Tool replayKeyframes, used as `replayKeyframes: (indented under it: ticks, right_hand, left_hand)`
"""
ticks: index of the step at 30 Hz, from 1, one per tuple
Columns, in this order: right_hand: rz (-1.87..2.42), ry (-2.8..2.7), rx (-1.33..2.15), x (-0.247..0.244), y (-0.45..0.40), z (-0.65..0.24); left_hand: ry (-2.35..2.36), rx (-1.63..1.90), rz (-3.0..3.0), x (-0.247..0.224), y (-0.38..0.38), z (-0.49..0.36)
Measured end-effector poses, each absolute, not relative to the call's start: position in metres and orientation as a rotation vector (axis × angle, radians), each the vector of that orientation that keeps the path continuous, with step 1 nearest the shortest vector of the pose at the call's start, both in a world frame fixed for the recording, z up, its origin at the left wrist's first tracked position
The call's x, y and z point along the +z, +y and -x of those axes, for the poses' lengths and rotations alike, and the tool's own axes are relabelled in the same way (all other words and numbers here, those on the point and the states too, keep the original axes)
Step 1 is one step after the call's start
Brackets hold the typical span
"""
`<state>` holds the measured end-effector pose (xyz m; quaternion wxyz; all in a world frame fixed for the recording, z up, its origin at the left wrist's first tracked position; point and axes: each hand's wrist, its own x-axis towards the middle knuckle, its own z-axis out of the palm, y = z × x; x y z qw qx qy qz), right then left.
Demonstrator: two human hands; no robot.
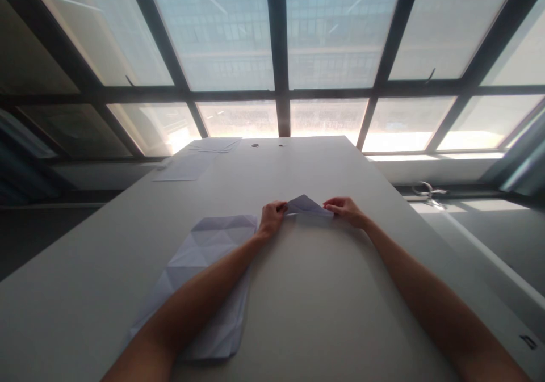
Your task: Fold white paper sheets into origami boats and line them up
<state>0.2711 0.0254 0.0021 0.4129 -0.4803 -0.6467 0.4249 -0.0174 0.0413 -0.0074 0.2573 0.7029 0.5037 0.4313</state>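
Note:
A small folded sheet of white paper (305,205), pointed at its far side like a low triangle, is held between my two hands just above or on the white table. My left hand (272,217) pinches its left corner, fingers curled. At the right corner, my right hand (344,209) grips the paper between thumb and fingers. Under my left forearm lies a larger sheet or stack of creased paper (208,251), marked with triangular fold lines; the forearm hides part of it.
The long white table (306,302) reaches toward a large framed window (323,36). Flat paper sheets (183,166) lie at its far left. Two small round holes sit near the far edge. Beyond the right edge, a silvery looped object (428,192) is near the floor.

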Motion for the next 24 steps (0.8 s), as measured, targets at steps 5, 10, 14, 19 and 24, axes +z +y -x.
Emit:
replayKeyframes:
  ticks: [5, 10, 14, 19, 24]
  right_hand:
    - [1.237, -1.734, 1.057, -0.001, 0.028, -0.275]
    - [1.194, -1.789, 1.119, -0.005, 0.032, -0.280]
    - [1.210, -1.819, 1.121, -0.007, 0.033, -0.278]
    - [1.221, -1.801, 0.851, -0.016, 0.036, -0.267]
    - [1.224, -1.742, 0.630, -0.029, 0.039, -0.259]
  left_hand:
    - [1.353, 1.157, -1.935, -0.007, 0.041, 0.018]
    - [1.352, 1.138, -1.895, -0.006, 0.041, 0.017]
    - [1.367, 1.150, -1.891, -0.008, 0.042, 0.017]
    - [1.348, 1.167, -1.940, -0.009, 0.042, 0.018]
    - [1.338, 1.172, -1.959, -0.008, 0.042, 0.017]
